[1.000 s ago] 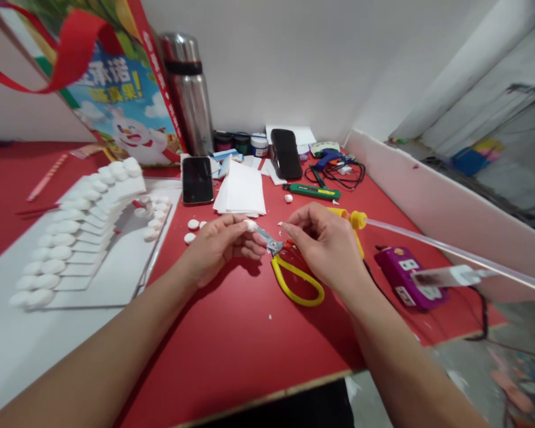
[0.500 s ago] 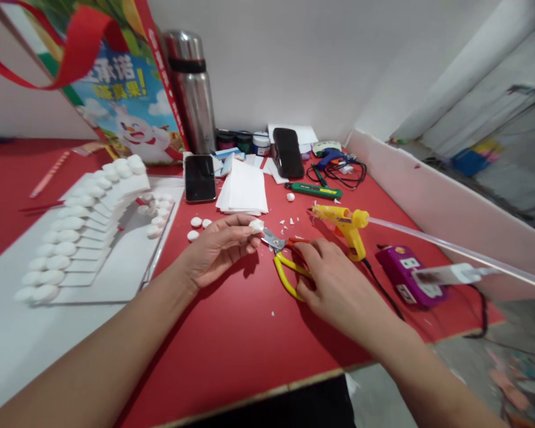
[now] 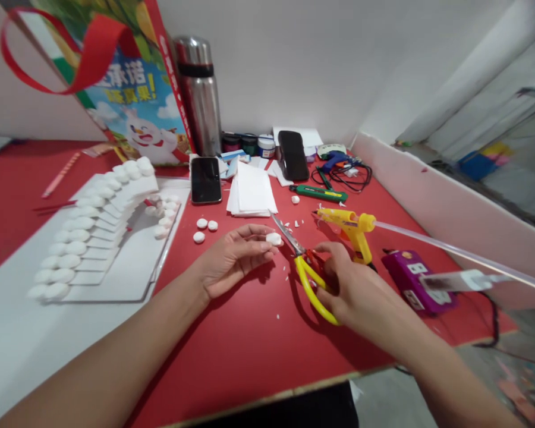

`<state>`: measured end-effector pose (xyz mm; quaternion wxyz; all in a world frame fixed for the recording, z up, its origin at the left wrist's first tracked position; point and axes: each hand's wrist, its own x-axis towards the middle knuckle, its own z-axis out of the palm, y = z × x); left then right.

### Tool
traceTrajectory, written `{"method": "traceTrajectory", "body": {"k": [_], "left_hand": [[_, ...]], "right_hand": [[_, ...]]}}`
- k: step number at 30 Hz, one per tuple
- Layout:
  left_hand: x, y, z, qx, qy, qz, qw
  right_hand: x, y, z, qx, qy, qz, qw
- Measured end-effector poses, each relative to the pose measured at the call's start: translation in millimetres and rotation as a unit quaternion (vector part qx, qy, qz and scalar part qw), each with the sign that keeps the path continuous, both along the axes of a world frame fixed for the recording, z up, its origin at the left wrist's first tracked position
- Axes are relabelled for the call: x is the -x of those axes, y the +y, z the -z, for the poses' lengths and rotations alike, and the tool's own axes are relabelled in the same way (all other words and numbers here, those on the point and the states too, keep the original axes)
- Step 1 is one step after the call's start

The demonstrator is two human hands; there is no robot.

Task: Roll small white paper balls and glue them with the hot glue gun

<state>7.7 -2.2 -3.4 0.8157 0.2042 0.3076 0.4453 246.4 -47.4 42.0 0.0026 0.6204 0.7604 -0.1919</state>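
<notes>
A small white foam piece [image 3: 274, 239] is pinched between the thumb and fingertips of the left hand [image 3: 234, 258], which is held palm up just above the red bench [image 3: 232, 345], near its middle; the yellow-handled scissors [image 3: 307, 267] are gripped by the right hand [image 3: 354, 285], whose fingers are closed through the handle loops, the blades being nearly shut and pointed toward the back edge, their tip just beside the foam piece; small white scraps [image 3: 294, 223] are scattered on the bench beyond the blades. A yellow glue gun [image 3: 350, 229] is stood just right of the scissors, with a purple power strip [image 3: 412, 282] nearer the right edge; three white foam discs [image 3: 205, 229] are lain left of the left hand; a white foam model [image 3: 98, 238] is set toward the left edge. Toward the back edge a stack of white sheets [image 3: 252, 193], a black phone [image 3: 205, 178], a green utility knife [image 3: 318, 192] and a steel flask [image 3: 200, 95] are seen.
</notes>
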Motion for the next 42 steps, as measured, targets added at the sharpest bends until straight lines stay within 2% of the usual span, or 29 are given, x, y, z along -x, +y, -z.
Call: {"method": "traceTrajectory", "body": {"k": [6, 10, 12, 17, 26, 42], "left_hand": [[-0.7, 2.1, -0.3, 0.026, 0.002, 0.005, 1.0], [-1.1, 1.9, -4.3, 0.014, -0.01, -0.008, 1.0], [-1.3, 1.4, -5.8, 0.013, -0.02, -0.03, 0.999], [0.6, 1.7, -7.7, -0.02, -0.033, -0.044, 0.998], [-0.1, -0.4, -6.9, -0.064, 0.003, -0.035, 0.997], [-0.2, -0.4, -7.3, -0.093, 0.058, -0.058, 0.992]], "right_hand": [[-24.5, -2.9, 9.2, -0.001, 0.163, 0.011, 0.987], [-26.8, -6.6, 9.1, 0.023, 0.312, 0.056, 0.948], [-22.1, -7.4, 4.4, 0.048, 0.338, 0.056, 0.938], [-4.2, -8.1, -4.1, 0.012, 0.266, 0.033, 0.963], [10.7, -9.7, -3.7, -0.033, 0.214, -0.035, 0.976], [13.5, -8.4, -0.5, -0.053, 0.164, -0.042, 0.984]]}}
